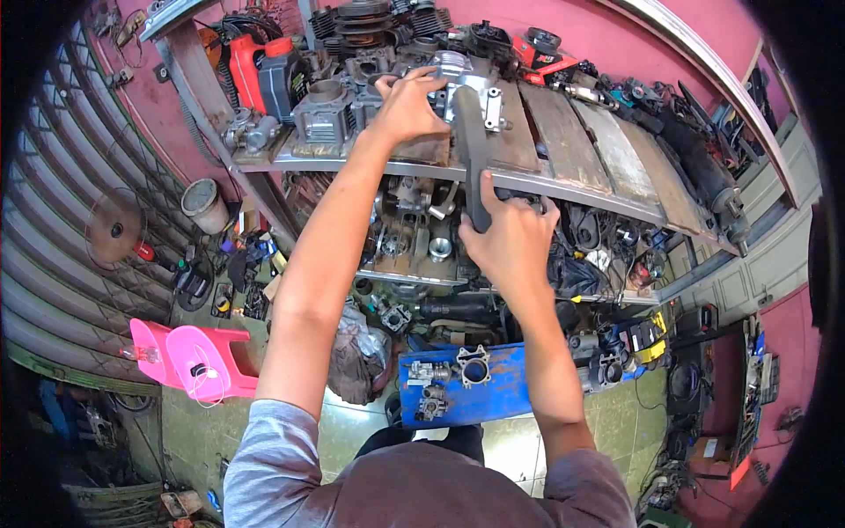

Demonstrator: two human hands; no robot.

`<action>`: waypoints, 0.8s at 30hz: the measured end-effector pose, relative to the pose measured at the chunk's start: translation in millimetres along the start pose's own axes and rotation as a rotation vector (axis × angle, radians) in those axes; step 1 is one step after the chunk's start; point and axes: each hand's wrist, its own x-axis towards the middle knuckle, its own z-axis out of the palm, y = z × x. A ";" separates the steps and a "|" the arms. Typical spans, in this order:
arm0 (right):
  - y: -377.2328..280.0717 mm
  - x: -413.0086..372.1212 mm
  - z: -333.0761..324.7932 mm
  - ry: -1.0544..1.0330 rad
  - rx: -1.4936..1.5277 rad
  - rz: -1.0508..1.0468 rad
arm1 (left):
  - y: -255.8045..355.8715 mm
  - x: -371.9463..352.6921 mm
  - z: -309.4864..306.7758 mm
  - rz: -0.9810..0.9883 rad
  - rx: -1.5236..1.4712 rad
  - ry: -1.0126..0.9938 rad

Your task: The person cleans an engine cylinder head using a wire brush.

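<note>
Two hands: both reach up to the top shelf, the left one higher than the right.
Right fingers: the right hand [512, 236] is closed tight around the low end of a long dark grey metal bar [470, 158], with the thumb on its left side.
Left fingers: the left hand [410, 106] is bent over a silver metal engine piece [471, 88]. The fingertips touch its top, but I cannot tell if they grip it.
Bar: it runs from the right hand up over the shelf edge to the silver piece, between the two hands. I cannot tell if the two parts are joined.
Top shelf: a grey metal shelf with brown wooden boards [572, 132] holds the silver piece. A grey round engine block [324, 110] stands just left of the left hand, and a red plastic can [248, 70] stands further left.
Lower shelf: a second metal shelf [414, 275] under the arms is full of small engine parts.
Floor: a flat blue metal tray [502, 400] with three small metal parts lies below. A pink plastic chair [198, 356] stands to the left, and a white bucket [204, 204] is near the shelf leg.
Room: a pink painted wall [616, 40] is behind the shelves and a grey roll-up metal door [53, 229] is on the left.
</note>
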 end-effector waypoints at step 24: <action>-6.4 34.0 29.6 0.116 -0.071 0.206 | 20.2 17.8 0.8 -0.070 -0.036 -0.049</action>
